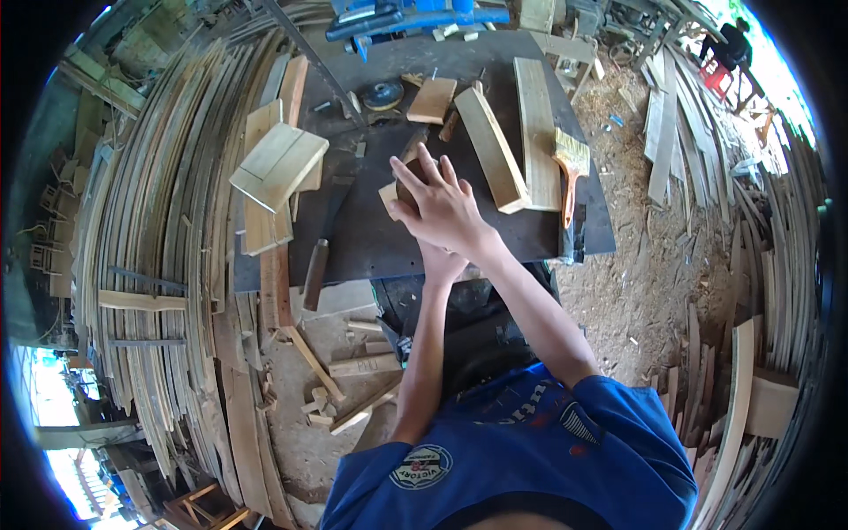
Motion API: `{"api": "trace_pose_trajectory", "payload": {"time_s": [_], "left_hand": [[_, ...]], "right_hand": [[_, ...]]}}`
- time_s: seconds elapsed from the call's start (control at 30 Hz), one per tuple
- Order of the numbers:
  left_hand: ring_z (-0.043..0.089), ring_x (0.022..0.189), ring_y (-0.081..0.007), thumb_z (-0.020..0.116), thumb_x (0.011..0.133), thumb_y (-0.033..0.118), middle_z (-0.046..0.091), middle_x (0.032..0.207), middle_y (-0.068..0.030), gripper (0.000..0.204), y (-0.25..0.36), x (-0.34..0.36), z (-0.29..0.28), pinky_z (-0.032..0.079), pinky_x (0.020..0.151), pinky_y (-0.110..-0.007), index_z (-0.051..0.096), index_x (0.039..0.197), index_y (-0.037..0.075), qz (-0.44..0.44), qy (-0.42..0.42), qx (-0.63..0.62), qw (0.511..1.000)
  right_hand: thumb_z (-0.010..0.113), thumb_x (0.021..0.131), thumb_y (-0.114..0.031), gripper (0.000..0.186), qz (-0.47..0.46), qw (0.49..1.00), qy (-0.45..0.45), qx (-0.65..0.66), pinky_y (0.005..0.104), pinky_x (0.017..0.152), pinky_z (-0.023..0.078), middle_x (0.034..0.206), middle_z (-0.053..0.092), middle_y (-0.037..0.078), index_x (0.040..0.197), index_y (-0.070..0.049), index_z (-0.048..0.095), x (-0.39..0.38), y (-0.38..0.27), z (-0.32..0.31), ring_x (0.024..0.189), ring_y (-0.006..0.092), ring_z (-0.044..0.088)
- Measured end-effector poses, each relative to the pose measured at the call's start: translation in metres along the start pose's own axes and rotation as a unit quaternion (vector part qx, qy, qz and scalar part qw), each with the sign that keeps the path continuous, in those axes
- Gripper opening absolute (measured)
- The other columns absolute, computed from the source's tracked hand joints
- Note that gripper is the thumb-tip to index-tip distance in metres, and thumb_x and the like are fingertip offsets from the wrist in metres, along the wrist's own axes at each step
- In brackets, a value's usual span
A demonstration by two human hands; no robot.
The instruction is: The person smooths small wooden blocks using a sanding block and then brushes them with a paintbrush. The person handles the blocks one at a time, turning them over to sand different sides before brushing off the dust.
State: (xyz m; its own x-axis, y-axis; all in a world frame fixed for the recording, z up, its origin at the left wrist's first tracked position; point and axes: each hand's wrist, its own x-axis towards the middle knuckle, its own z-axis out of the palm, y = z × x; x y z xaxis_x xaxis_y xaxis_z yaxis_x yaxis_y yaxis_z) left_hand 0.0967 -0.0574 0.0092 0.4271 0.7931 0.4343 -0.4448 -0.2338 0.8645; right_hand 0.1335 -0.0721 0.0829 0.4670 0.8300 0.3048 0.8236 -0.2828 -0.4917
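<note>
My right hand (442,208) is over the near middle of the dark table, its fingers spread apart. Beneath its wrist, my left hand (439,261) is mostly covered, and its fingers are hidden. A small piece of pale wood (387,196) shows beside my right thumb; whether either hand grips it is not visible. Left of my hands lies a handsaw (318,265) with a wooden handle. To their right are a thick wooden block (490,150), a long board (537,132) and a paintbrush (571,172) with pale bristles.
The dark tabletop (389,252) also carries a stacked wooden piece (281,163) at left, a round disc (382,95) and a small board (432,100). A blue tool (415,18) stands at the far edge. Long planks (159,212) fill the left side; offcuts (322,402) litter the floor.
</note>
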Motion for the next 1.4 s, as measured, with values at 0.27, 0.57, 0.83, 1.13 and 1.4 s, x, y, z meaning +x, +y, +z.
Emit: {"api": "trace_pose_trajectory", "payload": {"time_s": [0.27,0.57,0.83,1.13,1.4], "left_hand": [[0.043,0.108,-0.0230,0.067,0.071,0.025,0.042,0.115,-0.0115,0.068,0.004,-0.008,-0.017,0.036,0.089,-0.036,0.031,0.124,0.001,0.009,0.031,0.016,0.999],[0.043,0.108,-0.0230,0.067,0.071,0.024,0.042,0.115,-0.0115,0.068,0.011,-0.004,-0.018,0.036,0.089,-0.035,0.031,0.124,0.000,0.015,0.045,0.023,0.999],[0.043,0.108,-0.0229,0.067,0.071,0.023,0.042,0.115,-0.0115,0.068,0.007,-0.005,-0.015,0.036,0.089,-0.035,0.032,0.124,0.000,0.005,0.044,0.027,0.999],[0.043,0.108,-0.0229,0.067,0.070,0.022,0.042,0.114,-0.0114,0.068,-0.002,-0.007,-0.001,0.036,0.089,-0.035,0.032,0.124,0.000,-0.009,0.029,0.019,0.999],[0.043,0.108,-0.0228,0.067,0.070,0.021,0.042,0.114,-0.0114,0.068,-0.003,-0.003,0.004,0.036,0.089,-0.035,0.032,0.124,0.000,-0.009,0.007,0.002,1.000]], "right_hand": [[0.055,0.078,-0.035,0.059,-0.053,0.997,0.005,-0.047,0.0608,0.088,0.029,0.141,0.021,0.016,0.132,-0.022,0.036,-0.051,-0.015,-0.013,0.122,0.0470,0.026],[0.061,0.072,-0.028,0.066,-0.033,0.995,-0.024,-0.089,0.0650,0.082,0.033,0.144,0.015,0.011,0.133,-0.027,0.035,-0.064,-0.026,-0.006,0.121,0.0479,0.027],[0.060,0.073,-0.025,0.059,-0.051,0.997,0.008,-0.056,0.0593,0.082,0.037,0.141,0.019,0.015,0.129,-0.022,0.041,-0.041,-0.035,0.002,0.115,0.0490,0.033],[0.051,0.080,-0.028,0.056,-0.033,0.999,-0.024,-0.020,0.0618,0.079,0.038,0.141,0.019,0.017,0.133,-0.022,0.034,-0.021,-0.018,0.006,0.113,0.0519,0.035],[0.052,0.080,-0.024,0.051,0.016,0.999,-0.022,0.040,0.0554,0.083,0.043,0.139,0.023,0.021,0.129,-0.023,0.039,-0.004,-0.007,-0.009,0.107,0.0536,0.041]]}}
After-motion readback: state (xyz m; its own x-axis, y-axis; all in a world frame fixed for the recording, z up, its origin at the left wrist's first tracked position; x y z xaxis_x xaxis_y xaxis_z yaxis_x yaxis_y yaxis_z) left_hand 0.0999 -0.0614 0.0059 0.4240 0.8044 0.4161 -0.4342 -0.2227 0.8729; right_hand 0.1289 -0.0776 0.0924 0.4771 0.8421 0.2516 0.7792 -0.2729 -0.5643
